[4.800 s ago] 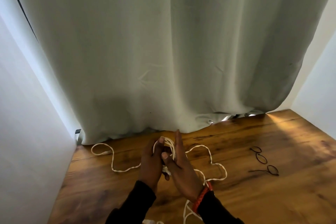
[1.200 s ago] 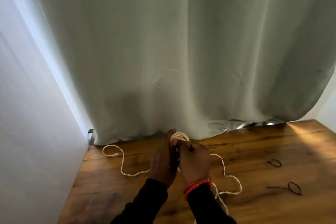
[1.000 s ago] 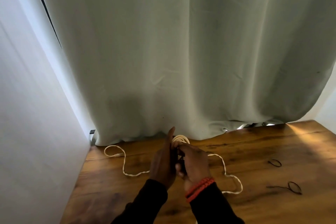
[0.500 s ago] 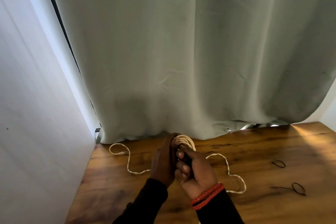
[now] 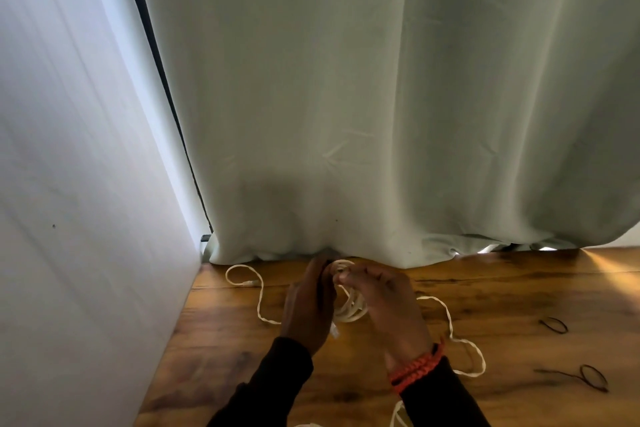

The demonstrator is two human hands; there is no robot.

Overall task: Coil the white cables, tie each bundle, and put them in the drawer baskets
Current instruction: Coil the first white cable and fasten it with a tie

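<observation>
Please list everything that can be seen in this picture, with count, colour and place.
cable: one, white, partly coiled between the hands, the rest loose on the table
ties: two, dark, on the table at right
table: one, brown wood, below
curtain: one, pale green, behind the table
wall: one, white, at left
bracelet: one, orange, on the right wrist
left hand: grips the coil
right hand: pinches the cable
</observation>
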